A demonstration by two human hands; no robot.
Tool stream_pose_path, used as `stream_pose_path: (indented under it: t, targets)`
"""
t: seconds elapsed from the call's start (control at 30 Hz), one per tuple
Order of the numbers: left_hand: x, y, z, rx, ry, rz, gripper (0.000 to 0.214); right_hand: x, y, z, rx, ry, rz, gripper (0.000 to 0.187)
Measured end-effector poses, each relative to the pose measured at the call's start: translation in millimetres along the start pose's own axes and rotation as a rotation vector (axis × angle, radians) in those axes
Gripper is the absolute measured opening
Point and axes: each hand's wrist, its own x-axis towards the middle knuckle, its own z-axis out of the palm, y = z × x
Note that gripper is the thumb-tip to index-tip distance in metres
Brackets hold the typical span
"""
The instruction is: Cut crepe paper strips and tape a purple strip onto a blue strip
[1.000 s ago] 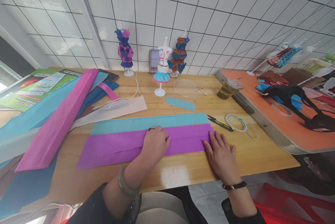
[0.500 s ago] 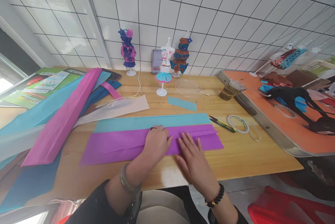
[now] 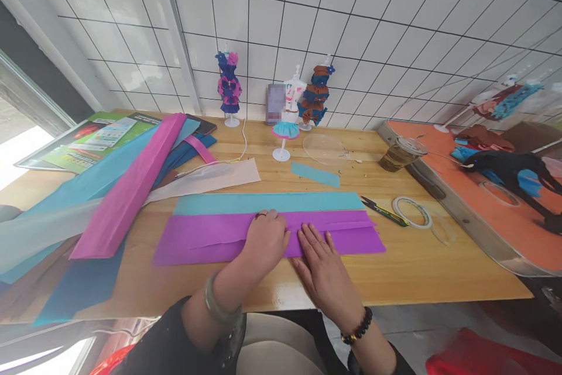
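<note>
A long purple sheet [image 3: 211,229], thin like crepe paper or cloth, lies across the table with a fold running lengthwise. Behind it shows a light blue strip [image 3: 267,202], its front edge covered by the purple. My left hand [image 3: 267,240] rests on the middle of the purple sheet, fingers curled under and closed against the fold; the fingertips are hidden. Just right of it, my right hand [image 3: 322,264] lies flat on the sheet with fingers stretched out. A yellow-and-black cutter-like tool [image 3: 384,212] and a white roll of tape [image 3: 411,213] lie off the sheet's right end.
Coloured strips, including a pink one [image 3: 132,188], are heaped at the left. Small dressed mannequins, one in a blue skirt [image 3: 286,130], stand along the tiled wall. A blue scrap [image 3: 315,174] and a lidded cup [image 3: 401,154] sit farther back. An orange-topped case [image 3: 478,193] borders the right.
The view has shifted, so everything sits slightly farther right. Both hands stay in nearly the same place on the purple sheet.
</note>
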Motion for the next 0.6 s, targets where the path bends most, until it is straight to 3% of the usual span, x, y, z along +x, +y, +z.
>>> stream_pose_path:
  t: [0.17,0.33,0.6]
  targets:
    - [-17.8,-21.8,-15.6,0.001,-0.032,-0.004,0.017,0.0,-0.3,0.4,-0.011,0.003,0.005,0.051]
    - [-43.3,-59.4,-32.9,-0.085,-0.063,0.013,0.019,-0.2,-0.2,0.3,-0.012,0.012,0.003,0.052]
    - [-73.3,-118.6,-46.3,-0.125,-0.036,-0.086,0.021,-1.9,2.7,5.5,-0.013,0.02,-0.006,0.054]
